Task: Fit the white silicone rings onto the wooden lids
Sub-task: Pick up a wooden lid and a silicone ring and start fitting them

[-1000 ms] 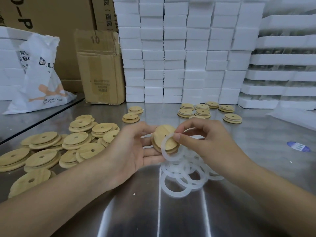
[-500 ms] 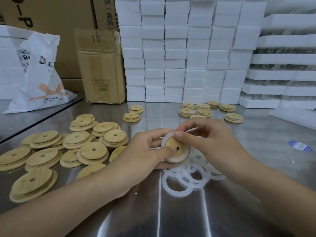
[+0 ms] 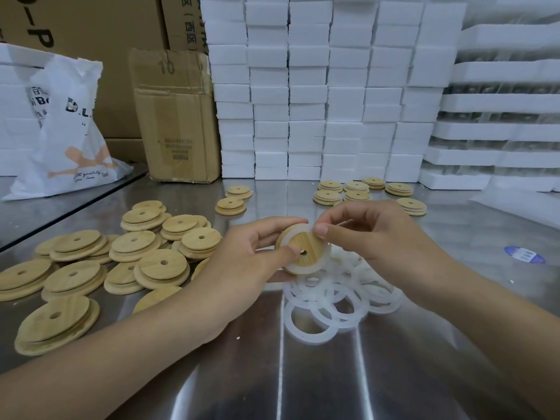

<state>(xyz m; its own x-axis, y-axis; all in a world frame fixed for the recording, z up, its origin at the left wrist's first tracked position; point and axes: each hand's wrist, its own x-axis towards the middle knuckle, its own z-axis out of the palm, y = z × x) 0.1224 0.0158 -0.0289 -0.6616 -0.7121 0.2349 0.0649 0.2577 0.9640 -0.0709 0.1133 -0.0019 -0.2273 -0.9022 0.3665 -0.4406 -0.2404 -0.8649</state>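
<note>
Presently one wooden lid [image 3: 306, 247] is gripped by the left hand [image 3: 251, 253]; its white silicone ring [image 3: 295, 269], nearly seated, is pinched by the right hand [image 3: 372, 237]. Many bare lids [image 3: 121, 256] and loose rings [image 3: 333, 301] are left.

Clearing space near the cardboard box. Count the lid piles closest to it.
2. The far pile sits just before the foam blocks; the near pile lies in front of it, slightly left. Nothing covers that spot, so none look hidden.
</note>
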